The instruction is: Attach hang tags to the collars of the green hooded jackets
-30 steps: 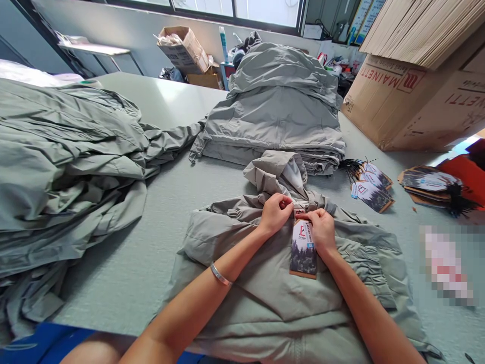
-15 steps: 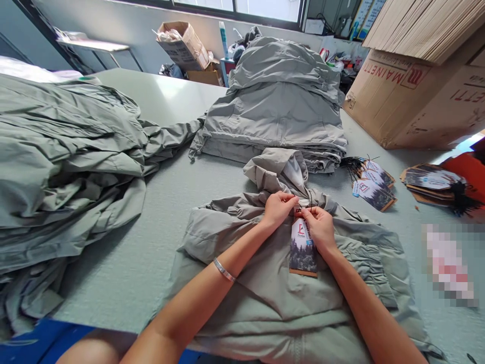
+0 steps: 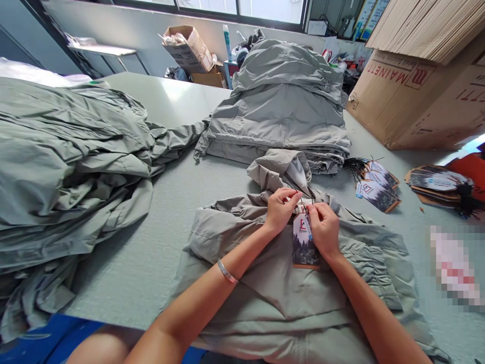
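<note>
A grey-green jacket (image 3: 265, 283) lies in front of me, its hood (image 3: 278, 164) folded up and away. At the collar, a hang tag (image 3: 304, 242) with a forest print rests on the cloth, with a thin black string at its top. My left hand (image 3: 281, 211) is closed in a pinch beside the white neck label, at the string. Just right of it, my right hand (image 3: 325, 227) pinches the string close above the tag. The fingertips hide much of the string, so I cannot tell whether it is fastened.
Behind the jacket stands a stack of folded grey jackets (image 3: 280, 111). A loose heap of jackets (image 3: 68, 167) covers the left side. To the right lie fanned hang tags (image 3: 379, 189), a second tag pile (image 3: 439, 184) and a large cardboard box (image 3: 401, 101).
The tag has moved up slightly toward the collar and its top has slipped partly behind the right fingers. Both hands stay pinched at the collar; the camera view has shifted slightly.
</note>
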{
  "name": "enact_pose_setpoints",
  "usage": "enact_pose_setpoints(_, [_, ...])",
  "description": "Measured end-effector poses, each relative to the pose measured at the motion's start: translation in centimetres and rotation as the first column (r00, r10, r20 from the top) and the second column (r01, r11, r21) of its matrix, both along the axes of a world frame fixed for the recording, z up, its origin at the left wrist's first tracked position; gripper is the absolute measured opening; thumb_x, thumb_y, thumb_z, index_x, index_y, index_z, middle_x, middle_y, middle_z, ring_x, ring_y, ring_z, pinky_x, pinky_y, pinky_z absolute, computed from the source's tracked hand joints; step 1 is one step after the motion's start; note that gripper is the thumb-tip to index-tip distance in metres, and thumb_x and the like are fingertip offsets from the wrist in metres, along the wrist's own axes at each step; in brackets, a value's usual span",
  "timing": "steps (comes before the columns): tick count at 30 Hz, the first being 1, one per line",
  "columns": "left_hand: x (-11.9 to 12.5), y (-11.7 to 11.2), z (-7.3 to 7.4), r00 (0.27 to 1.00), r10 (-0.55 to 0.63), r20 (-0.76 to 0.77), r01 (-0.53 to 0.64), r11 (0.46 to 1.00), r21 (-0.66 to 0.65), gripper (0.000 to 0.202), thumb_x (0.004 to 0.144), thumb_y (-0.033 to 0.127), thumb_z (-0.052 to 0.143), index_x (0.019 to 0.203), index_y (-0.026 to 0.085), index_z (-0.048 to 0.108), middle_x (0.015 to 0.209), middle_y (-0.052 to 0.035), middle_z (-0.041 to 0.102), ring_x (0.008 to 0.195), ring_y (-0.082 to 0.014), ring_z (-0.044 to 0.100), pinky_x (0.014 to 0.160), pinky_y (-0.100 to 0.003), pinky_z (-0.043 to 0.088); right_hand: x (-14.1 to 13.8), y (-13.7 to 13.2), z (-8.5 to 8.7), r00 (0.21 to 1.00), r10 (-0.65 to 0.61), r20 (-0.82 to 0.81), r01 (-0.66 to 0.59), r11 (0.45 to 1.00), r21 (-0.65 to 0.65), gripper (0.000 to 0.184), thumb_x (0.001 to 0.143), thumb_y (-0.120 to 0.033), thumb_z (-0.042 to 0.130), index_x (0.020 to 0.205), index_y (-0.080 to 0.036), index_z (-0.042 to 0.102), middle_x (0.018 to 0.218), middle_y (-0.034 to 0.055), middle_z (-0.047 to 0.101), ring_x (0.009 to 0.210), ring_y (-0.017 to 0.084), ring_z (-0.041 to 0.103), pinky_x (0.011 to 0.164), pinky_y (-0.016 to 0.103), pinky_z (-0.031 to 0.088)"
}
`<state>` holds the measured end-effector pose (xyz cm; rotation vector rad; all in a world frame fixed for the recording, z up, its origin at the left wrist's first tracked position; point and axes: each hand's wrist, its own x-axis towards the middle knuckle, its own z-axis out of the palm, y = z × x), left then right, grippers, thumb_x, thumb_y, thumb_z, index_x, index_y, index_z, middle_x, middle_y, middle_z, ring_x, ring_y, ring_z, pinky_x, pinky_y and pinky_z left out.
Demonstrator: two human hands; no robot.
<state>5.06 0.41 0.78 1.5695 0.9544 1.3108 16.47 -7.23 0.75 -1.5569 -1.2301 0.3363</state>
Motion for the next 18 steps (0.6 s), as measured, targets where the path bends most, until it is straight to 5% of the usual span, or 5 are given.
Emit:
enact_pose_setpoints(3, [0.0, 0.0, 1.0, 0.999, -0.014, 0.043, 0.012, 0.999, 0.041, 0.021, 0.084, 0.035, 0.067, 0.077, 0.016, 0.073, 0.081, -0.0054, 0.071, 0.076, -0.0146, 0.061, 0.070, -0.027, 0.048, 0.4, 0.9, 1.2, 0.996, -0.028, 0.083, 0.024, 0.999, 0.044, 0.028, 0.088, -0.038, 0.053, 0.075, -0.020, 0.071, 0.081, 0.0068, 0.065, 0.080, 0.022, 0.056, 0.081, 0.037, 0.043])
enact_pose_setpoints(9, [-0.4, 0.0, 3.1, 0.994, -0.013, 0.111, -0.005, 0.987, 0.161, 0.019, 0.083, 0.033, 0.068, 0.077, 0.016, 0.073, 0.082, -0.0051, 0.072, 0.074, -0.0132, 0.062, 0.070, -0.025, 0.049, -0.1, 3.2, 2.6, 0.978, 0.106, -0.181, -0.099, 0.994, 0.047, 0.024, 0.084, -0.036, 0.058, 0.093, -0.020, 0.073, 0.090, 0.0071, 0.071, 0.082, 0.021, 0.062, 0.077, 0.033, 0.046])
enact_pose_setpoints(15, [-0.5, -0.2, 2.6, 0.996, -0.018, 0.092, 0.010, 0.996, 0.090, 0.025, 0.084, 0.038, 0.066, 0.079, 0.015, 0.074, 0.080, -0.0063, 0.071, 0.071, -0.0132, 0.060, 0.067, -0.025, 0.048, -0.9, 3.6, 0.5, 0.989, 0.042, -0.144, -0.042, 0.999, 0.004, 0.023, 0.084, -0.038, 0.056, 0.085, -0.020, 0.071, 0.087, 0.0077, 0.071, 0.077, 0.021, 0.060, 0.074, 0.034, 0.047])
enact_pose_setpoints(18, [-0.4, 0.0, 1.7, 0.995, -0.029, 0.092, 0.026, 0.999, 0.034, 0.026, 0.082, 0.039, 0.068, 0.079, 0.014, 0.074, 0.078, -0.0060, 0.071, 0.069, -0.0127, 0.060, 0.066, -0.024, 0.048, -0.5, 3.7, -0.7, 0.959, 0.085, -0.270, -0.106, 0.992, -0.067, 0.024, 0.081, -0.041, 0.060, 0.082, -0.020, 0.070, 0.075, 0.0054, 0.070, 0.068, 0.020, 0.059, 0.067, 0.033, 0.047])
